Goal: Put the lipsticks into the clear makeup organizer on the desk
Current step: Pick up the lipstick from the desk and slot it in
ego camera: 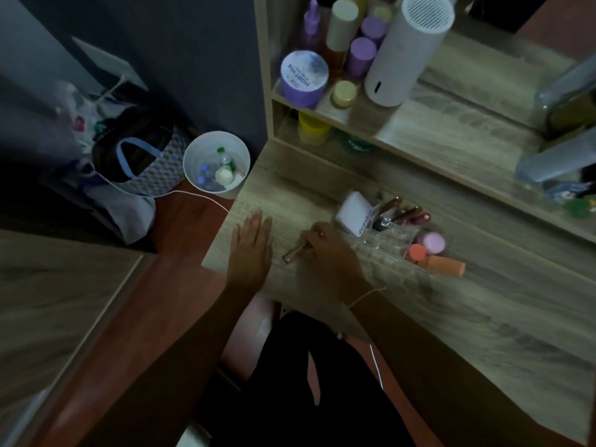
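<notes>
Rose-gold and slim, one lipstick lay on the table with its near end free and its far end under the right hand, whose fingers were curled around it in a grasp. The left hand rested flat and released on the table at about nine o'clock from the tube, holding nothing. The clear makeup organizer sat just beside the right hand at three o'clock. To do this step well, I judged the tube should be pinched firmly near its middle, lifted clear of the wood, turned upright and lowered into a vacant cell rather than pushed against the acrylic wall. Counting was limited by dimness: one lipstick outside, roughly four dark reddish tubes already leaning in the organizer's back row, one white box and two pinkish-orange containers at its right end.
</notes>
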